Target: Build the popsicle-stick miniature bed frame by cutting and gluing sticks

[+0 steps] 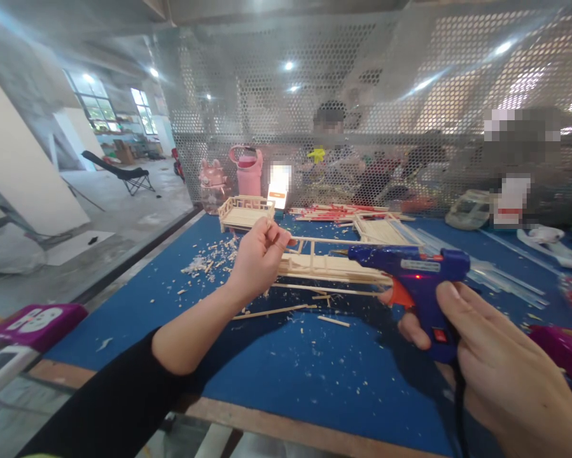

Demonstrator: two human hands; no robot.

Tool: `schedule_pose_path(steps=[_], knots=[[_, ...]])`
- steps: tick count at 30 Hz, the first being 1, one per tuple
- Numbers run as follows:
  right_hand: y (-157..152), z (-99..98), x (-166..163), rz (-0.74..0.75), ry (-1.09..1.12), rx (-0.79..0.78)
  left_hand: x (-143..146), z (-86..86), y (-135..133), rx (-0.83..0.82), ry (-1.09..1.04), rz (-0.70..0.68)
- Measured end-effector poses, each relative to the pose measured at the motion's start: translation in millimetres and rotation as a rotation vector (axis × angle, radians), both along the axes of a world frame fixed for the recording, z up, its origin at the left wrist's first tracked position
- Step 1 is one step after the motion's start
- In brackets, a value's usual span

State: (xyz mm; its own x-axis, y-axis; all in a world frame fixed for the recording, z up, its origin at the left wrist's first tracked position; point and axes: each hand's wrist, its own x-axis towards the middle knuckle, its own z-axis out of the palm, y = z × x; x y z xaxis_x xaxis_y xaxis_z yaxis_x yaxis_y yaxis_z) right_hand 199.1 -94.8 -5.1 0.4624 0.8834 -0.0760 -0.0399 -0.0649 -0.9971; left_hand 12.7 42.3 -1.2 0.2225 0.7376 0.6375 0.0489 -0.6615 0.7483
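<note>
My right hand [486, 343] is wrapped round a blue hot glue gun [417, 259], with a finger at its orange trigger [402, 292] and a small red light glowing on its body. The nozzle points left, close to a small wooden-stick frame [314, 264] above the blue table. Fingers of my left hand [261, 251] are pinched at the left end of a thin wooden stick [328, 240] along the top of that frame. Whether the nozzle touches the wood I cannot tell. Part of the frame's left end is hidden behind my left hand.
A small wooden model bench [245, 215] and a slatted piece [385, 230] stand farther back. Red-tipped sticks [333, 213], clear glue sticks [509, 280] and wood scraps [209, 261] lie on the blue table [266, 388]. A perforated metal screen [276, 114] rises behind; people sit beyond it.
</note>
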Motion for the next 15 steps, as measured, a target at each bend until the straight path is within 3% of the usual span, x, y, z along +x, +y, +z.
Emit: schedule_pose_path(steps=[7,15], knots=[[5.4,-3.9,1.5,0.004,-0.066,0.087,0.1,-0.8,0.6,0.007,-0.003,-0.008],[4.8,-7.1,4.7,0.019,-0.083,0.053,0.3,-0.1,-0.1,0.014,0.005,-0.006]])
